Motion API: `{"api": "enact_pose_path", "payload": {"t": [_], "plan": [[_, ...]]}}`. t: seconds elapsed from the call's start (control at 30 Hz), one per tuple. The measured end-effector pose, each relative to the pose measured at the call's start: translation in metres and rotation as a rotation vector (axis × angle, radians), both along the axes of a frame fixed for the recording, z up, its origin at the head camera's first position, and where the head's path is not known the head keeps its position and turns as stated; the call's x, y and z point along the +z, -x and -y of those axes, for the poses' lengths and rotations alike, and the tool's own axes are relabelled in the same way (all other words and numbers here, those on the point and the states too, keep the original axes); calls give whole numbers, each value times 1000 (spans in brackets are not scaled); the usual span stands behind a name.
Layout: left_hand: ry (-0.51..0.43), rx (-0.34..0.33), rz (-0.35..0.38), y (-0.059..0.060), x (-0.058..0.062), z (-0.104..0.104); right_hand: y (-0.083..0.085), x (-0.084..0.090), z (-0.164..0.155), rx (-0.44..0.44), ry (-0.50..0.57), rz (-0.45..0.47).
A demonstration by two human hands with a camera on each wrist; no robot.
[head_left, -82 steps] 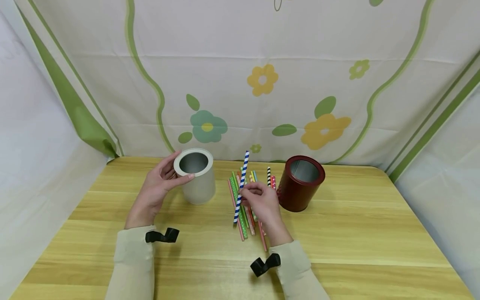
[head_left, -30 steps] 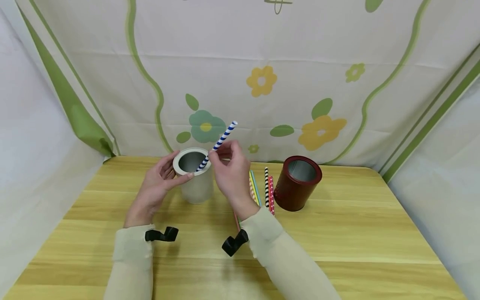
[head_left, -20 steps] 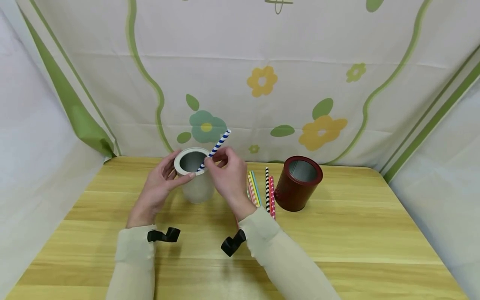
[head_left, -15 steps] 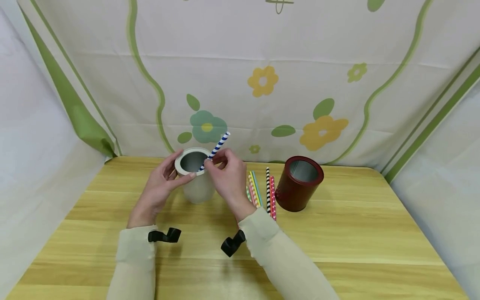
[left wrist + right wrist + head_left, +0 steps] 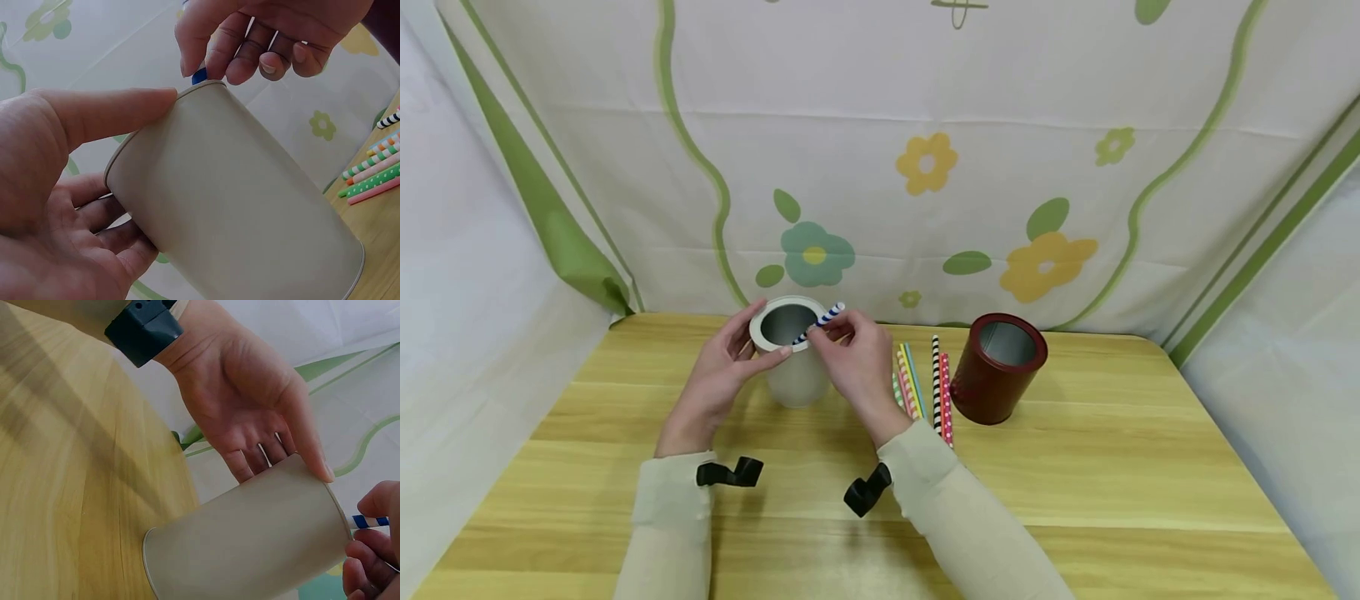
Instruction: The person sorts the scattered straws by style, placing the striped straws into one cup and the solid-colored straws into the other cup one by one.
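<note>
A dark red tin stands upright on the wooden table, its silver inside showing. Just left of it lies a row of patterned straws, side by side. Behind the table hangs a pale cloth printed with flowers and green lines.

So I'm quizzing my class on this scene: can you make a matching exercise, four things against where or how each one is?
1. blue-striped straw
2. white cup
3. dark red cup
4. loose straws

a. lying flat on the table
b. steadied by the left hand
c. pinched by the right hand
d. standing untouched

Pairs: 1-c, 2-b, 3-d, 4-a
</note>
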State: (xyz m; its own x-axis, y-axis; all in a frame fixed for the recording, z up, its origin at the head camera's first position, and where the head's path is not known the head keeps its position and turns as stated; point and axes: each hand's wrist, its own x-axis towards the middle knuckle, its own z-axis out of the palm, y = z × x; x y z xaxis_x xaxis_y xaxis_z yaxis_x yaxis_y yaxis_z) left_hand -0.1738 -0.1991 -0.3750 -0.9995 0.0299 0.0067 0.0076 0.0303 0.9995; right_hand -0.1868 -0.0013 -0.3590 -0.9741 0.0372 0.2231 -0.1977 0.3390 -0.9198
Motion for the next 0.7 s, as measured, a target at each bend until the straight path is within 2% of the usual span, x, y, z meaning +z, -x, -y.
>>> {"api": "enact_pose_path", "payload": {"t": [0.23, 0.47, 0.7], "plan": [[8, -5, -2, -1, 0, 0, 0, -4, -1, 6, 23, 4], [38, 14, 1, -1, 0, 1, -6, -10, -7, 50, 35, -38], [60, 21, -19, 0, 0, 0, -11, -22, -26, 45, 51, 3]]}}
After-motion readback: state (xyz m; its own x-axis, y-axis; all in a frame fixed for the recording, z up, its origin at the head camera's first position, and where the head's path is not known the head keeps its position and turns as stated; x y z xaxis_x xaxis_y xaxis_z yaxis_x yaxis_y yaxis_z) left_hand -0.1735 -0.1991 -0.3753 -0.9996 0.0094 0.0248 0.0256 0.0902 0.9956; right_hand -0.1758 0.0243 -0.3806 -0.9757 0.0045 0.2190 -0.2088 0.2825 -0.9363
